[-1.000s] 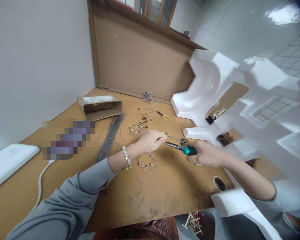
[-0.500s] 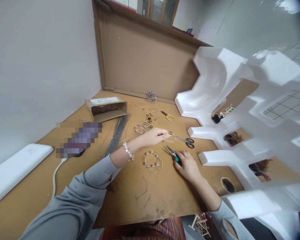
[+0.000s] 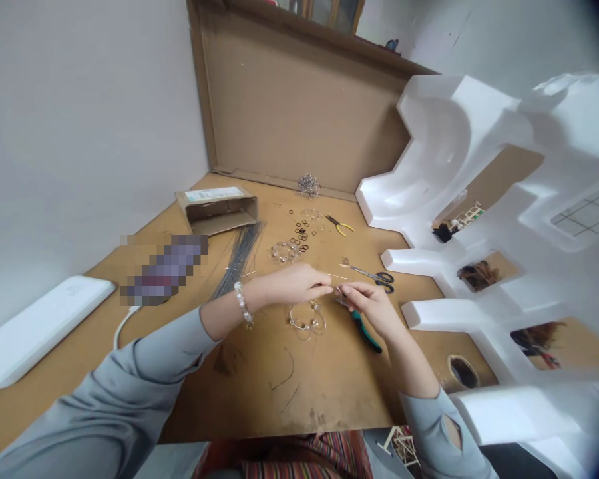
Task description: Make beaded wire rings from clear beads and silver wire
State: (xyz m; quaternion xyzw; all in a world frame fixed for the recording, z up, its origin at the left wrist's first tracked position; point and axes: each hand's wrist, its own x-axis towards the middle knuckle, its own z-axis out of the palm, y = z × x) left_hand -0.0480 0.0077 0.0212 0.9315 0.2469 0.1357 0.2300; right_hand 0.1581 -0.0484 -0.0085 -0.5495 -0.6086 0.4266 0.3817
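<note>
My left hand (image 3: pixel 299 285) pinches a thin, pale piece of wire (image 3: pixel 338 293) between thumb and fingertips. On the other end of the same small piece, the fingers of my right hand (image 3: pixel 372 303) are closed, almost touching the left fingertips. Beneath the right hand lie green-handled pliers (image 3: pixel 366 332) on the table, their jaws partly hidden. A beaded wire ring (image 3: pixel 307 326) rests just below both hands. Beyond them is another beaded wire ring (image 3: pixel 284 251). Black-handled scissors (image 3: pixel 384 279) lie past my right hand, and a bead bracelet (image 3: pixel 240 301) circles my left wrist.
Small dark rings (image 3: pixel 302 233), yellow-handled pliers (image 3: pixel 340 226) and a tangled metal pile (image 3: pixel 308 185) lie farther back. Straight wires (image 3: pixel 237 259) run beside an open cardboard box (image 3: pixel 219 209). White foam (image 3: pixel 434 316) borders the right, a white power bank (image 3: pixel 44 326) the left.
My right hand has let go of the green-handled pliers and moved up to the wire in my left hand. The pliers now lie on the table. The view has shifted slightly.
</note>
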